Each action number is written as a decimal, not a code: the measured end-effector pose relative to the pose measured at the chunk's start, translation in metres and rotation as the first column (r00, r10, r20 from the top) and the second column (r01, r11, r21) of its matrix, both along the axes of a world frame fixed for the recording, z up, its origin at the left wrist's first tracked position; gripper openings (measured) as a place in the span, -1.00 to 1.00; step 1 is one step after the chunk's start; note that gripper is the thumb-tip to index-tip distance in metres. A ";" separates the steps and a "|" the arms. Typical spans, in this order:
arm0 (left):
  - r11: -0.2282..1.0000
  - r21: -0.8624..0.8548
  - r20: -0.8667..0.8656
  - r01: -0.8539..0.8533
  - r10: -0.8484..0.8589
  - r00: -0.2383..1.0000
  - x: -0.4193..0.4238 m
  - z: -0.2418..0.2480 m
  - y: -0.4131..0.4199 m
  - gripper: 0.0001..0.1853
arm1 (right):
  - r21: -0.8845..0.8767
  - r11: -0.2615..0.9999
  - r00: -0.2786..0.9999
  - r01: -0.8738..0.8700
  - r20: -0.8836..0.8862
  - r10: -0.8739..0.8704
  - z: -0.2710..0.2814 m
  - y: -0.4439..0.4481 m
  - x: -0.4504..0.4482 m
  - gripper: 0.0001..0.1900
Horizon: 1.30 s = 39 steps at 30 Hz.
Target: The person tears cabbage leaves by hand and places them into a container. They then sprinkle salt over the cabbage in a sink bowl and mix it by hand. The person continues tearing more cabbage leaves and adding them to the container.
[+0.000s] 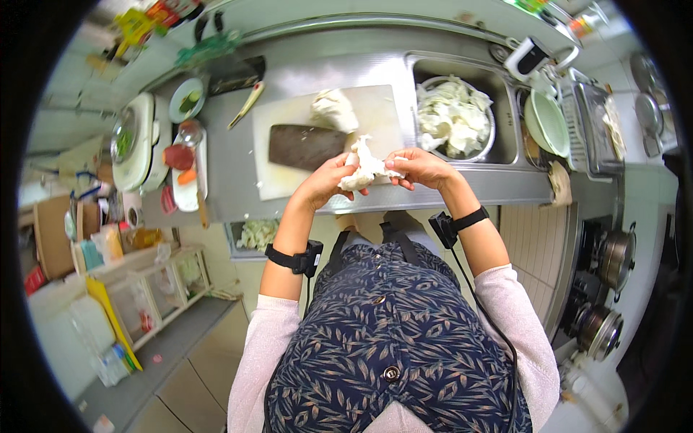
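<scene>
Both my hands hold one whitish, ragged vegetable piece [364, 169], perhaps cauliflower, above the near edge of a white cutting board [287, 113]. My left hand [329, 181] grips its left side, and my right hand [419, 169] pinches its right end between thumb and fingers. A dark, broad cleaver blade [306, 146] lies flat on the board beyond my left hand; its handle cannot be made out. Behind the blade rests a larger pale vegetable chunk [333, 110]. To the right, a round metal bowl [491, 136] heaped with torn white pieces [453, 115] sits in the sink.
A peeler or small knife [247, 104] lies left of the board. Further left are a white tray [189, 203] with a reddish root vegetable [178, 157], and a kitchen scale-like white appliance [135, 143]. A green colander [546, 123] stands right of the sink. Below the counter is a bin [233, 243] with scraps.
</scene>
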State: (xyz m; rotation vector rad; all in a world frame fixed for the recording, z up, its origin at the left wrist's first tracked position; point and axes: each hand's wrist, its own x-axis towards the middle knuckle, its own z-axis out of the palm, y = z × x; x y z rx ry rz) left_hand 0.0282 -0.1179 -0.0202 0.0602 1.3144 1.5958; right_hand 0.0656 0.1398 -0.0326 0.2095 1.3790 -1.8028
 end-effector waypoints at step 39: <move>0.980 0.076 0.189 0.182 -0.193 0.963 -0.046 -0.035 0.181 -0.68 | 0.442 0.883 0.973 0.157 -0.223 -0.061 -0.032 0.302 -0.049 -0.71</move>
